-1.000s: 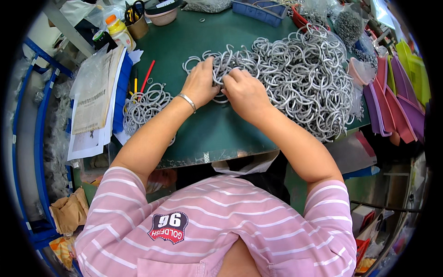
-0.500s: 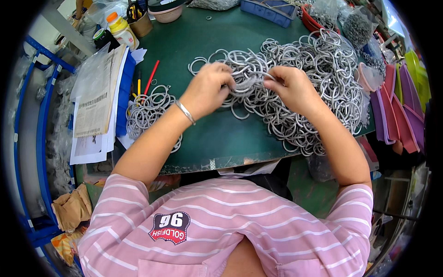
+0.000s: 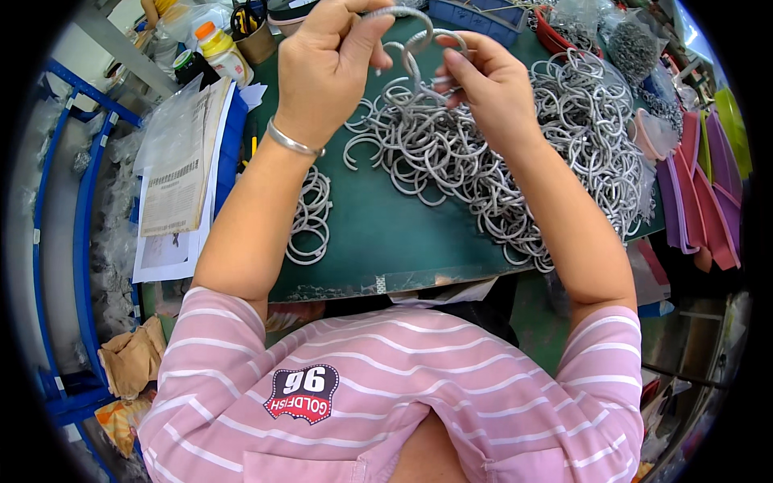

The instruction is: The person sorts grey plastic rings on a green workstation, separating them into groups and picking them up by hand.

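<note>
My left hand (image 3: 326,68), with a silver bangle at its wrist, is raised above the table and pinches a grey metal ring (image 3: 403,11). Opposite it, my right hand (image 3: 493,80) grips another open metal ring (image 3: 441,35) between thumb and fingers. Other rings hang linked or caught between the two hands. Below and to the right spreads a large heap of grey open rings (image 3: 580,153). A smaller pile of rings (image 3: 310,217) lies left of it, partly hidden behind my left forearm.
Papers and a newspaper (image 3: 181,169) rest on a blue bin at the left. At the back stand a yellow bottle (image 3: 221,52), a cup of scissors (image 3: 251,36) and a blue tray (image 3: 483,18). Pink and purple plastic pieces (image 3: 700,193) stand at the right, and a red basket (image 3: 555,36) behind the heap.
Both hands have risen from the heap, the left one most, lifting several rings with them. The raised rings now hang apart from the pile.
</note>
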A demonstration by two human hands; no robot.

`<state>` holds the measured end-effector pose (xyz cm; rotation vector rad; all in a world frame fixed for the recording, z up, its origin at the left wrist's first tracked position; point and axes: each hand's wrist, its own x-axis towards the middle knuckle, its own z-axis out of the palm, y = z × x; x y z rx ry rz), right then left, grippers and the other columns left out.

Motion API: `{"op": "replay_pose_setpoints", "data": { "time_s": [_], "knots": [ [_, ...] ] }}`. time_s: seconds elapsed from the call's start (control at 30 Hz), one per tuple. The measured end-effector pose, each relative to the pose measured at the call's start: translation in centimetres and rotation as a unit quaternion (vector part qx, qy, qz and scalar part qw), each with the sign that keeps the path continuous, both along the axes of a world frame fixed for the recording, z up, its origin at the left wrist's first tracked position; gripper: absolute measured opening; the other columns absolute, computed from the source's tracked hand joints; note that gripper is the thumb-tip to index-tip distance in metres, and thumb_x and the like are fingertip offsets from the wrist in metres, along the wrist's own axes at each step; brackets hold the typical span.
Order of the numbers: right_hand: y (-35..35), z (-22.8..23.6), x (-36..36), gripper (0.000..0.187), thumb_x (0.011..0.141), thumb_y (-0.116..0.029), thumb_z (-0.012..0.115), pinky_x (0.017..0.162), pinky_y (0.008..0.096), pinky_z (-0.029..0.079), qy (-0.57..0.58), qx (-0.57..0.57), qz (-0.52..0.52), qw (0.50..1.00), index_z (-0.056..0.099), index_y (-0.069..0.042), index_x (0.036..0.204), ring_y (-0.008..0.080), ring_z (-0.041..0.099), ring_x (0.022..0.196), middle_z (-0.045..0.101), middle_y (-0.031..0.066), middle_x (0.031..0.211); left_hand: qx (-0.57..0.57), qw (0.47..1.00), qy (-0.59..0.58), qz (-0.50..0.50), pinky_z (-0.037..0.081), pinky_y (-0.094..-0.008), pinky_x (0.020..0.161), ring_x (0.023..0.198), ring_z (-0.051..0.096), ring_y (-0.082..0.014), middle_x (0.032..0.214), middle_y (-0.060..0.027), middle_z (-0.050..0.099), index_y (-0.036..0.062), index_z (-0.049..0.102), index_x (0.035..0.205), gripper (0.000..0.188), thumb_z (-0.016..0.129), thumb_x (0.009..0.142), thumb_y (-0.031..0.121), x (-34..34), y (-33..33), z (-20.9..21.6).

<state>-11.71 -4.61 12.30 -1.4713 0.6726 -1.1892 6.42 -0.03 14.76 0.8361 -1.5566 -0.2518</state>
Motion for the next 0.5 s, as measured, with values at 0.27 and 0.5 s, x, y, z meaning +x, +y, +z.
{"op": "replay_pose_setpoints", "data": {
  "time_s": [0.27,0.5],
  "knots": [
    [4.3,-4.8,-2.7,0.005,0.088,0.001,0.05,0.063,0.0312,0.053,0.313,0.004,0.007,0.95,0.052,0.002,0.093,0.0172,0.067,0.075,0.062,0.0096,0.076,0.43,0.894,0.014,-0.124,0.052,-0.0262,0.067,0.074,0.063,-0.0131,0.084,-0.0055,0.058,0.0014,0.051,0.092,0.009,0.054,0.086,-0.004,0.7,2.1,-11.1],
    [5.9,-4.8,-3.1,0.004,0.091,0.001,0.045,0.067,0.031,0.056,-0.077,0.241,-0.106,0.962,0.042,-0.002,0.092,0.0212,0.066,0.074,0.062,0.0135,0.083,0.056,0.977,-0.202,-0.029,0.05,-0.0283,0.059,0.07,0.062,-0.0214,0.081,-0.012,0.057,-0.0001,0.052,0.077,0.019,0.049,0.069,-0.017,-1.6,5.2,-10.6]
  ]
}}
